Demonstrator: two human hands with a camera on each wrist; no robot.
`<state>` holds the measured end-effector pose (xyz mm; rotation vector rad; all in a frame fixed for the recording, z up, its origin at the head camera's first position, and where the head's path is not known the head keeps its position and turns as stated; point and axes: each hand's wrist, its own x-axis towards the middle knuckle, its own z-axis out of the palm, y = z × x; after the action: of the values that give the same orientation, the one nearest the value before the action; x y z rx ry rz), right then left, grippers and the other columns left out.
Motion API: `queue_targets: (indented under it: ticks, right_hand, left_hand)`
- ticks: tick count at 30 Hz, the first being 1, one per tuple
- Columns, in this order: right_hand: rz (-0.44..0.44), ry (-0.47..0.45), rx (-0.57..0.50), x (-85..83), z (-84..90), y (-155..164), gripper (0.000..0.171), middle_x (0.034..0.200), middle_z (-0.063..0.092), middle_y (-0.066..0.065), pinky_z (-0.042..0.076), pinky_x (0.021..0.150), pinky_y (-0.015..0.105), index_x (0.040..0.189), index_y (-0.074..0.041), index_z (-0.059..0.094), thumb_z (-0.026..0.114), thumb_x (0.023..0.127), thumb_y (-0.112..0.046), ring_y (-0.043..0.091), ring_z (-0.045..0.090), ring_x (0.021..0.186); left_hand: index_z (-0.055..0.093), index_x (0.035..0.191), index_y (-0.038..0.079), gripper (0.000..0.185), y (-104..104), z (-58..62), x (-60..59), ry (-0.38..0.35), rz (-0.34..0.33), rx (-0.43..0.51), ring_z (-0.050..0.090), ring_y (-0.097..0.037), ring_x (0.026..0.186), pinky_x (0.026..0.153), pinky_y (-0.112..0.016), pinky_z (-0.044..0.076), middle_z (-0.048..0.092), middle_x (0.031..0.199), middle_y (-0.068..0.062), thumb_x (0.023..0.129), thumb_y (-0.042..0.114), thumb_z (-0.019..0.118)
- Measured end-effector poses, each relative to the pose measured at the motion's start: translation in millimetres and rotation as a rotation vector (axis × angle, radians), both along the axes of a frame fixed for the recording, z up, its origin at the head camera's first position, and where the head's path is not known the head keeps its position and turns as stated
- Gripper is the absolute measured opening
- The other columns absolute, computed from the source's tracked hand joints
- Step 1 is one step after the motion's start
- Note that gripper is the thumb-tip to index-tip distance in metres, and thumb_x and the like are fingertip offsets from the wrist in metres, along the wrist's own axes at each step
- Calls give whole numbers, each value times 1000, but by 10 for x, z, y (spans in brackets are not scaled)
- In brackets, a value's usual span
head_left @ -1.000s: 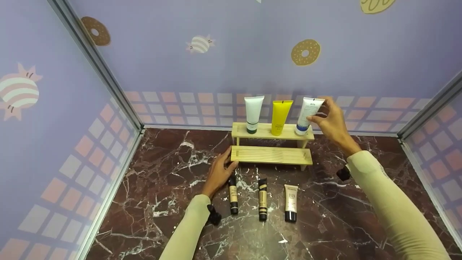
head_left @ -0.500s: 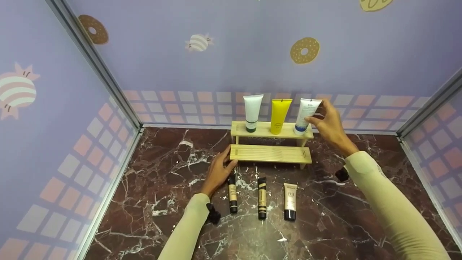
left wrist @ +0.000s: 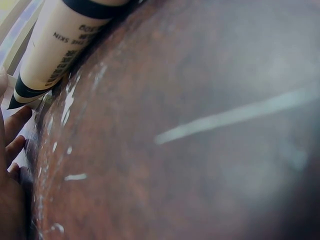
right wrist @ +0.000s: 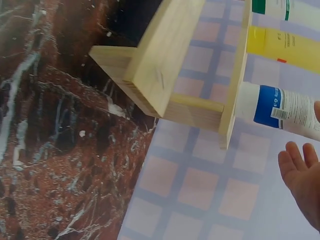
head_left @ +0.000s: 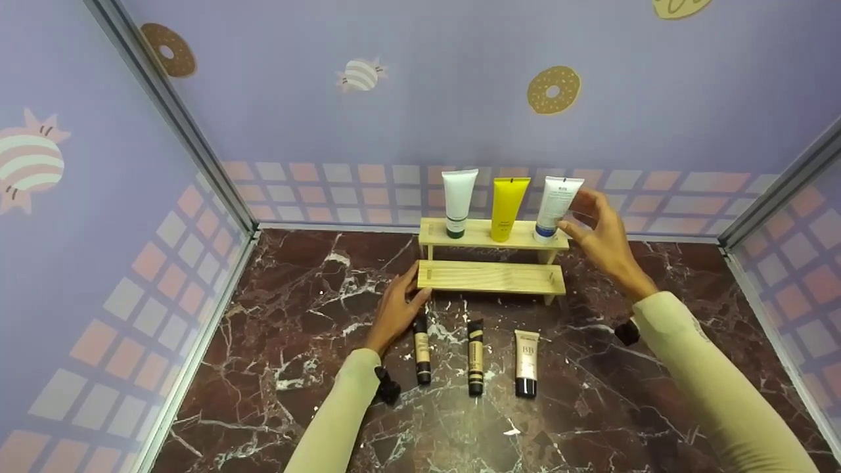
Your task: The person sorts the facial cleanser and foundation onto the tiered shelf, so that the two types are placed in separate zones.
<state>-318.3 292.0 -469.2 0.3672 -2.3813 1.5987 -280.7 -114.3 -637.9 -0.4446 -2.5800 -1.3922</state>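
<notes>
The left hand (head_left: 396,310) rests on the marble table (head_left: 295,341) with straight, relaxed fingers touching the left end of the wooden rack (head_left: 489,277), steadying its lower step; just beside it lies the leftmost of three small tubes (head_left: 421,349), then a darker one (head_left: 475,357) and a BB cream tube (head_left: 525,355). On the upper step stand a white tube with green cap (head_left: 457,202), a yellow tube (head_left: 507,207) and the white-and-blue tube (head_left: 555,208). The right hand (head_left: 601,236) hovers just beside that last tube, fingers spread and loose, pinching nothing. To do this step well, I judge the hand should leave slowly and straight, while the left keeps the rack from shifting, since the tube stands on its cap and could tip. The right wrist view shows a gap between fingertips (right wrist: 295,155) and the tube (right wrist: 285,107), which the head view leaves uncertain; the left wrist view shows only a tube's print (left wrist: 60,45) close up.
</notes>
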Motion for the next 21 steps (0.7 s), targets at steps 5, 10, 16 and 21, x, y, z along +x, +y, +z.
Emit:
queue_targets:
  ticks: [5,10,16,21]
  right_hand:
    - [-9,0,1,126,-55,34,67,149,58,31,43,125,58,157,13,42,75,99,9,47,56,141]
    - [-6,4,50,265,-146,15,65,146,59,35,47,121,60,154,14,46,76,98,9,50,58,137]
    - [2,2,72,397,-260,-21,58,141,65,31,59,104,38,148,11,55,81,96,5,46,65,125]
    - [0,-9,94,470,-325,-46,53,141,67,29,59,104,35,144,10,60,82,96,2,46,67,125]
  left_hand:
    - [40,171,7,74,3,-3,-4,-17,5,11,50,-39,153,138,-51,19,57,160,-21,111,36,70]
    - [40,172,11,74,2,0,-4,-33,28,4,41,-42,159,136,-54,22,53,165,-17,110,40,69]
    - [40,172,11,74,5,-12,-13,-33,26,2,43,-40,158,137,-52,20,55,163,-15,111,41,69]
    - [40,172,10,74,19,-15,-17,-31,16,6,45,-38,157,138,-51,19,55,163,-14,111,40,68]
